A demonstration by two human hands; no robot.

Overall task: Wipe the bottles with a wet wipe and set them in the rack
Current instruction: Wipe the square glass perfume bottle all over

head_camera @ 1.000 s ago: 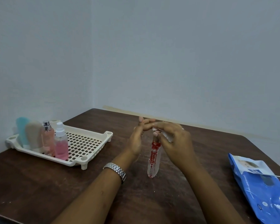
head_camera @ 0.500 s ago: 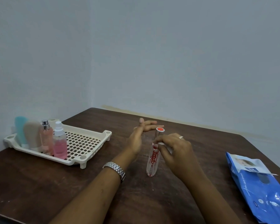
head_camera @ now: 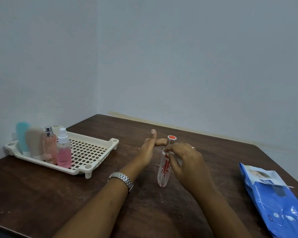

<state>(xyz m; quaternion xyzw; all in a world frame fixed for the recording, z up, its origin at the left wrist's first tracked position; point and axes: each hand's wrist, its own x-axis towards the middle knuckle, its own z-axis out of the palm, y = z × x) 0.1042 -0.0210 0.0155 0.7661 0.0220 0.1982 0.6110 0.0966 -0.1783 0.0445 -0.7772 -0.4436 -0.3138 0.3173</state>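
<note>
A slim clear bottle (head_camera: 164, 170) with red print and an orange-red cap stands slightly tilted on the dark wooden table (head_camera: 41, 194). My right hand (head_camera: 187, 162) grips its upper part through a white wet wipe (head_camera: 180, 161), just below the cap. My left hand (head_camera: 147, 150) is beside the bottle on the left, fingers straight and thumb up, one fingertip reaching the bottle's neck. The cream plastic rack (head_camera: 100, 152) sits at the left; a teal tube (head_camera: 22, 136), a beige tube (head_camera: 35, 141), a pink perfume bottle (head_camera: 49, 146) and a pink spray bottle (head_camera: 64, 152) stand in it.
A blue pack of wet wipes (head_camera: 275, 201) lies at the right edge of the table, its flap peeled open. Grey walls meet in the corner behind the table. The rack's right half holds nothing.
My right hand with the wipe has slid down from the bottle's top, uncovering the orange-red cap. My left hand has stayed beside the bottle.
</note>
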